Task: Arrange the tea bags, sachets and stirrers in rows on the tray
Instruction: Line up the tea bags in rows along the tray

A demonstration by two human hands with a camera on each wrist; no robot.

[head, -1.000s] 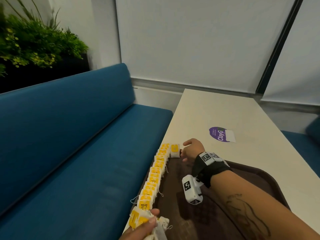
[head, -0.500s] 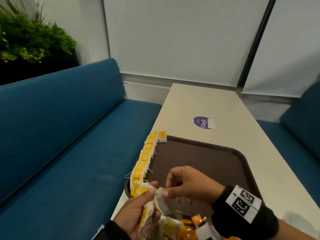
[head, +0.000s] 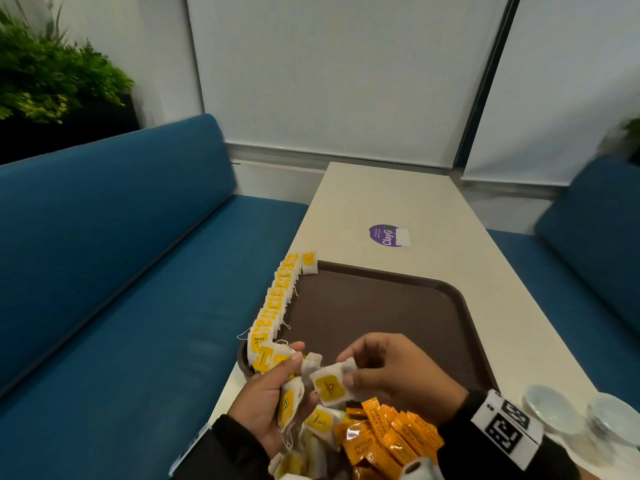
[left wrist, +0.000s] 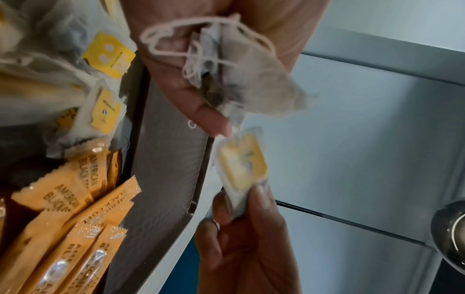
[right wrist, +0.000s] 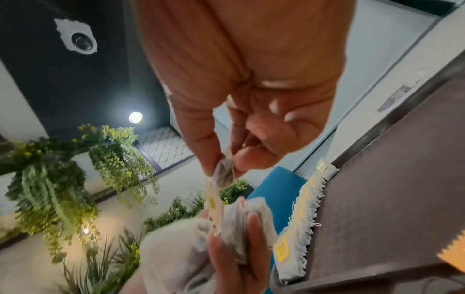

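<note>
Setting: booth with blue upholstered bench seats [head: 114,258], pale roller blinds behind, and a long cream laminate table [head: 391,202] bearing a purple round sticker [head: 386,235].

Item 1. Dark brown rectangular plastic tray [head: 377,306], on the table's near end. Most of its floor is bare.

Item 2. Row of white paper tea bags with yellow square tags [head: 277,299], overlapped like shingles along the tray's left rim; one more bag [head: 309,262] sits at the far corner, apparently turning the row or beginning a second line.

Item 3. Left hand [head: 273,403], fingers curled around a bunch of white tea bags [head: 273,358]. Held as a supply, by the look of it, so bags can be drawn one at a time.

Item 4. Right hand [head: 394,372], thumb and forefinger pinching a single yellow-tagged tea bag [head: 332,384], just beside the left hand's bunch, above the tray's near edge. Probably next for the row.

Item 5. Orange foil coffee sachets [head: 384,434], heaped loose at the tray's near end with further tea bags; not yet sorted. No stirrers identifiable.

Item 6. Two pale saucers [head: 581,417], on the table at right.

View notes: the left wrist camera shows tangled strings in the left palm, unseen from the head. The right wrist camera shows the pinch on the bag's corner and the row edge-on.
</note>
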